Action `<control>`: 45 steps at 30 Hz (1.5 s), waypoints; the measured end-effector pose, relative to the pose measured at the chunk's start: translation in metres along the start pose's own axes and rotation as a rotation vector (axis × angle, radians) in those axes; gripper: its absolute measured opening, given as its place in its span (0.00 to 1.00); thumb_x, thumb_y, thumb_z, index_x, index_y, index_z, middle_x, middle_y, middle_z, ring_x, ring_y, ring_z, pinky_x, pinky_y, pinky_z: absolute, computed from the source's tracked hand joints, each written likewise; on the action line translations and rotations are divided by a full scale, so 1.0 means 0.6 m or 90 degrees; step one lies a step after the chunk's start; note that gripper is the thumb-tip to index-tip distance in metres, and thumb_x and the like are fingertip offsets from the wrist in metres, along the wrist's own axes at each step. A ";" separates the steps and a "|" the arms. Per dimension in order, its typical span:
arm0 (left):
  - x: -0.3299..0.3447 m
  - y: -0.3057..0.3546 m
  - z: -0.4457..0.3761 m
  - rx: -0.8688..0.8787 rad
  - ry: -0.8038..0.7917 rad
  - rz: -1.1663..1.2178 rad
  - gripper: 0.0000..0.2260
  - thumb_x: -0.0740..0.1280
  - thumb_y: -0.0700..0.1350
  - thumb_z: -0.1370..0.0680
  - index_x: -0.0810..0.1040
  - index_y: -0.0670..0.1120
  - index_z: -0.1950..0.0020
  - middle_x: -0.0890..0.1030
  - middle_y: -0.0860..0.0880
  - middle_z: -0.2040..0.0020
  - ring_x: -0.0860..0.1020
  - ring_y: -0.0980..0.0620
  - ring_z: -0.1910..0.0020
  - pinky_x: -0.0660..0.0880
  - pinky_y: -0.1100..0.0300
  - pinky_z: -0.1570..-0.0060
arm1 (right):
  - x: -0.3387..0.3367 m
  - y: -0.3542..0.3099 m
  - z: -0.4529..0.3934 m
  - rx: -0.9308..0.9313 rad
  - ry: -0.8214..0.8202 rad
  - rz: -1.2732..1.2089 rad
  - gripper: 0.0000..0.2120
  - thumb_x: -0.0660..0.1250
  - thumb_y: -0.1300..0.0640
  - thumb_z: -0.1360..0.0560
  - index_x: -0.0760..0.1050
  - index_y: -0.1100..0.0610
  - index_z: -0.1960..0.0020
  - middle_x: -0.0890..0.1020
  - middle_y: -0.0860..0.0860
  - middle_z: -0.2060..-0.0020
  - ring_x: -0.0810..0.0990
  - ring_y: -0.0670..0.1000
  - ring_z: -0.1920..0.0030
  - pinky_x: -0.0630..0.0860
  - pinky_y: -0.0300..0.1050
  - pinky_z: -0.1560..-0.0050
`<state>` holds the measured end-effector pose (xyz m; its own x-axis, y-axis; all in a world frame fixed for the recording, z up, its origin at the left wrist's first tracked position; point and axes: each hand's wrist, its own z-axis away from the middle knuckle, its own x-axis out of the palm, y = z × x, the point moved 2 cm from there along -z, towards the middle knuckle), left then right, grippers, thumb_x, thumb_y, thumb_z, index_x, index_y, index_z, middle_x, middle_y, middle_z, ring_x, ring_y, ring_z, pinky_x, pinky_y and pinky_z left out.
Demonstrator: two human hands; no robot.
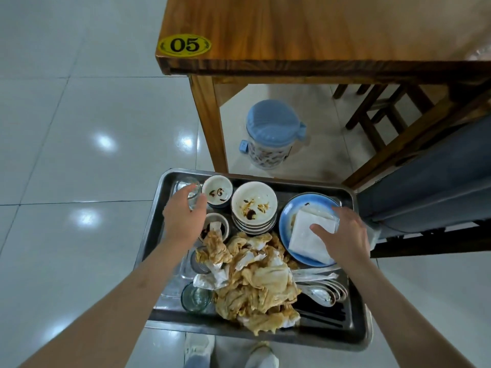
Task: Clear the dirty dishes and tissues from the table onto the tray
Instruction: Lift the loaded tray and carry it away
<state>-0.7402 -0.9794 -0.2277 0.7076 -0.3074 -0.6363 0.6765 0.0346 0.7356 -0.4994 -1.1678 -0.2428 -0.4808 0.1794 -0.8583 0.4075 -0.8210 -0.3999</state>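
A metal tray (356,325) sits low in front of me, full of dirty ware. My left hand (183,221) grips a clear glass (192,193) at the tray's far left corner. My right hand (345,235) rests with straight fingers on a white folded tissue pack (308,232) lying on a blue plate (295,208). A stack of stained white bowls (253,205) stands mid-tray, with a small cup (218,191) beside it. A heap of sauce-stained tissues (260,282) fills the tray's middle. White spoons (321,288) and another glass (196,297) lie near the front.
The wooden table (305,33) marked 05 stands beyond the tray. Under it is a blue-lidded bin (273,131). Wooden stools (380,112) and a blue-grey bench (430,187) are at right. Shiny tiled floor (79,128) spreads left.
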 end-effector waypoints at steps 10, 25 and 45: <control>-0.034 -0.084 -0.033 -0.198 0.160 0.096 0.17 0.59 0.48 0.20 0.73 0.44 0.34 0.76 0.43 0.37 0.72 0.42 0.37 0.66 0.51 0.35 | -0.001 0.051 -0.022 0.060 0.054 -0.045 0.32 0.67 0.43 0.27 0.63 0.55 0.28 0.71 0.55 0.33 0.66 0.58 0.32 0.67 0.59 0.34; -0.035 -0.123 -0.038 -0.164 0.141 0.045 0.15 0.59 0.48 0.20 0.73 0.44 0.36 0.76 0.46 0.47 0.74 0.42 0.45 0.68 0.50 0.41 | 0.027 0.068 -0.017 0.086 0.049 -0.044 0.32 0.66 0.44 0.27 0.63 0.56 0.29 0.71 0.56 0.34 0.69 0.59 0.35 0.70 0.56 0.40; -0.024 -0.133 -0.043 -0.066 0.135 -0.030 0.02 0.62 0.46 0.22 0.70 0.51 0.51 0.72 0.51 0.62 0.70 0.49 0.62 0.65 0.55 0.58 | 0.030 0.076 -0.011 0.089 0.022 -0.098 0.29 0.70 0.45 0.29 0.66 0.54 0.32 0.73 0.53 0.37 0.72 0.56 0.39 0.72 0.56 0.40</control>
<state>-0.7992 -0.9534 -0.2834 0.6947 -0.1055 -0.7115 0.7191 0.1266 0.6833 -0.4842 -1.1983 -0.2789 -0.5007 0.3250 -0.8023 0.2189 -0.8492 -0.4806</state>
